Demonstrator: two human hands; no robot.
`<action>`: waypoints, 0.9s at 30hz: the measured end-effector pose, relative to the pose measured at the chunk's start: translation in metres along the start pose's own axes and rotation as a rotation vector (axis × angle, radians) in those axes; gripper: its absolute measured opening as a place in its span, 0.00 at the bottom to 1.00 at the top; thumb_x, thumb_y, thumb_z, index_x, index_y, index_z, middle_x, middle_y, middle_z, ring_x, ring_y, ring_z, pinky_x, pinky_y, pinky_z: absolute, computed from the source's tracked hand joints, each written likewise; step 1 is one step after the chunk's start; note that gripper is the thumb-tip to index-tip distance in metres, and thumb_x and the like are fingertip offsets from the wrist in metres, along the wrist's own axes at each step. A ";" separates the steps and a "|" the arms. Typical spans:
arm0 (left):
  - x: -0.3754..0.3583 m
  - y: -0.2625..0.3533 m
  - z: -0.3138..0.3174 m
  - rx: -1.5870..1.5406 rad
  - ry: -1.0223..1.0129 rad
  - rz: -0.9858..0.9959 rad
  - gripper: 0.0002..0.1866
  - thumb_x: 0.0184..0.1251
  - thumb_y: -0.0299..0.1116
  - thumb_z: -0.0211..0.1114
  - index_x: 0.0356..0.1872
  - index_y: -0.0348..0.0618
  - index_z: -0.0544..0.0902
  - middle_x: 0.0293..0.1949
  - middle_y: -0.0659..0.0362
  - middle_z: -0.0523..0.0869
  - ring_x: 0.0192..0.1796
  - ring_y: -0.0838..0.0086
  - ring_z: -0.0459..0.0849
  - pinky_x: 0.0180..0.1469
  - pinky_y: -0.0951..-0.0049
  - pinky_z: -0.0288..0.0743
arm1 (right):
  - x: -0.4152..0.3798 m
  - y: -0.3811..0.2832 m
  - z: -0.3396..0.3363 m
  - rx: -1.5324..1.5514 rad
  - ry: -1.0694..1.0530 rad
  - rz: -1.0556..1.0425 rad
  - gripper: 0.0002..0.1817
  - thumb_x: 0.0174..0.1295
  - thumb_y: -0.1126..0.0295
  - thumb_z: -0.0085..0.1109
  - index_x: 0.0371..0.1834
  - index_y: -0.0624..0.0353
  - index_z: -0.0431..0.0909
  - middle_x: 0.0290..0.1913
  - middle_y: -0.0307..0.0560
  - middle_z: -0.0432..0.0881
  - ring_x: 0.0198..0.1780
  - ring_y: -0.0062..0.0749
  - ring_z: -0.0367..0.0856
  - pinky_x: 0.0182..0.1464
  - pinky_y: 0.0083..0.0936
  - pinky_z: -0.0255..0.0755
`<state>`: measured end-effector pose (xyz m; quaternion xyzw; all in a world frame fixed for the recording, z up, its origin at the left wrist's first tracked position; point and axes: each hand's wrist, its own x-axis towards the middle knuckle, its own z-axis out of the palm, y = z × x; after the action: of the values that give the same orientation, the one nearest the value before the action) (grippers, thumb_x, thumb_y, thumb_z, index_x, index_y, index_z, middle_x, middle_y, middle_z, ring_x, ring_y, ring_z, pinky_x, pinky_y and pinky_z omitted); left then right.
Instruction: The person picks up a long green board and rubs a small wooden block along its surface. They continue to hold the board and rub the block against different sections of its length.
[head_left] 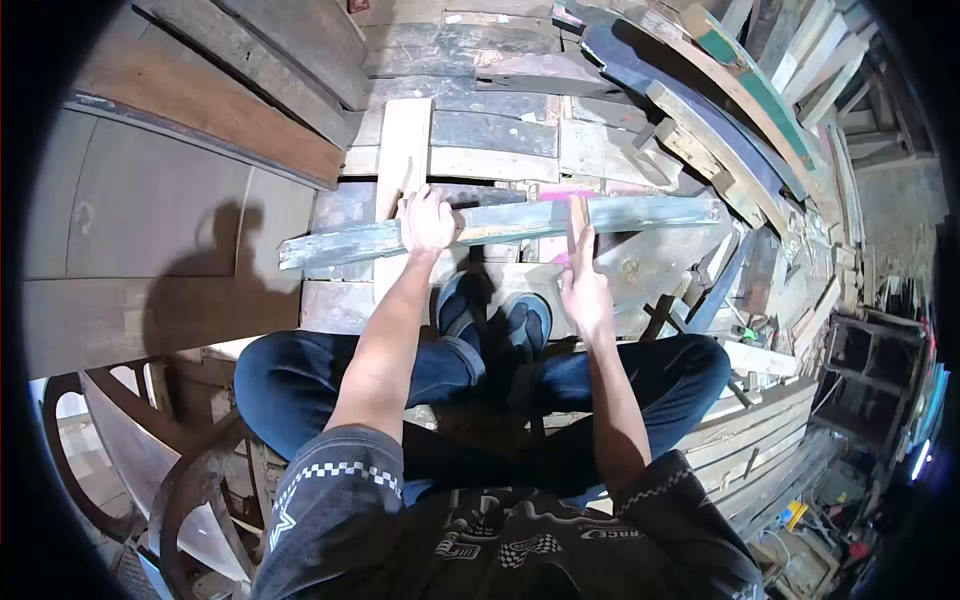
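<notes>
A long, weathered grey-blue plank (500,225) lies crosswise in front of my feet. My left hand (428,220) is closed over its left part and presses on it. Under that hand, a pale board (404,140) runs away from me beneath the plank. My right hand (584,290) grips a short brown wooden piece (577,222), which stretches across the plank right of its middle. Its index finger lies along the piece. A pink patch shows on the floor around the plank there.
Wooden boards (700,150) are piled at the upper right, with a dark blue panel among them. Brown wooden panels (160,200) stand at the left. A curved wooden chair (180,450) is at the lower left. Dark shelving (870,370) stands far right.
</notes>
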<state>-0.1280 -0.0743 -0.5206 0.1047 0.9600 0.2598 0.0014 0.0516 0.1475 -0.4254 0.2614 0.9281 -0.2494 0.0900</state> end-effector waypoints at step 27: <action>-0.001 0.005 -0.005 -0.037 0.094 0.038 0.17 0.64 0.42 0.54 0.30 0.41 0.85 0.38 0.51 0.84 0.47 0.57 0.80 0.56 0.55 0.65 | -0.003 -0.006 -0.005 0.046 0.039 -0.041 0.46 0.64 0.67 0.51 0.81 0.47 0.33 0.32 0.72 0.83 0.35 0.68 0.83 0.43 0.57 0.76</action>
<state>-0.1262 -0.0726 -0.5142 0.1104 0.9518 0.2823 -0.0465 0.0504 0.1444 -0.4179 0.2491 0.9289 -0.2674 0.0606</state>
